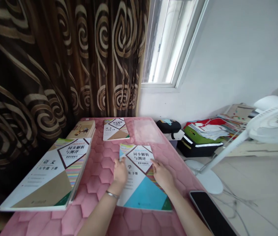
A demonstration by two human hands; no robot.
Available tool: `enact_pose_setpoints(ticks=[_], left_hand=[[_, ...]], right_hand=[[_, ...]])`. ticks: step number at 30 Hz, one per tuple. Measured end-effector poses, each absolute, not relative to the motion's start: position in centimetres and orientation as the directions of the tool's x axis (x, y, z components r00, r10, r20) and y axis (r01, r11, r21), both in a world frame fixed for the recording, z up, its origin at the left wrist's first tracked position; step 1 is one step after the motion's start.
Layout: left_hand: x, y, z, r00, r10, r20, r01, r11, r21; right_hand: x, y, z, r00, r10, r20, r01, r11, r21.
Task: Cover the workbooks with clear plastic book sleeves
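Presumably Positioning a White-and-Blue Paper Workbook

It is lying right of the white-and-brown paper book stack, bare left hand and bare right hand touching its sides; I cannot tell if either grip is closing. Any shift is seemingly calling for even pressure.

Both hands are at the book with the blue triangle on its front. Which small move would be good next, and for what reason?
Perhaps a slight, level lift of the book: the left hand and right hand are at its opposite side edges, which should keep it balanced, and it lies front up on the pink padded cover.
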State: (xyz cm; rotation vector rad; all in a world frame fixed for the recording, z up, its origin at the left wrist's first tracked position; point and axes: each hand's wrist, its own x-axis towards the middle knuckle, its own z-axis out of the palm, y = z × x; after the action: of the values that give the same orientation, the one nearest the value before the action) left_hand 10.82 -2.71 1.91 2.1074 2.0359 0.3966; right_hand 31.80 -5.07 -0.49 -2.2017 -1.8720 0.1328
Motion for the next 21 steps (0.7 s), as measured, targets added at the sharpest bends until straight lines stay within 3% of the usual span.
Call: enact_pose_setpoints(ticks=[4, 11, 18, 21], left_hand=[[8.0, -2.7, 1.8, 0.011, 0.996, 0.092, 0.952, -0.039, 0.302], [6.6, -3.5, -0.2, -0.048, 0.992, 0.12, 0.995, 0.037, 0.095], [7.4, -3.7, 0.2, -0.111, 0.981, 0.16, 0.991, 0.099, 0.085], [9.1, -3.6, 0.6, -0.001, 0.986, 0.166, 0.997, -0.012, 0.076]], right_hand=[[30.0, -5.2, -0.6, 0.08, 0.996, 0.049, 0.956, -0.062, -0.287], [28.0, -4.1, 0.4, 0.044, 0.99, 0.132, 0.978, -0.015, -0.209], [28.5, -2.5, -0.4, -0.032, 0.991, 0.132, 0.985, 0.054, -0.163], [28.7, -2.3, -1.3, -0.04, 0.99, 0.133, 0.985, 0.062, -0.162]])
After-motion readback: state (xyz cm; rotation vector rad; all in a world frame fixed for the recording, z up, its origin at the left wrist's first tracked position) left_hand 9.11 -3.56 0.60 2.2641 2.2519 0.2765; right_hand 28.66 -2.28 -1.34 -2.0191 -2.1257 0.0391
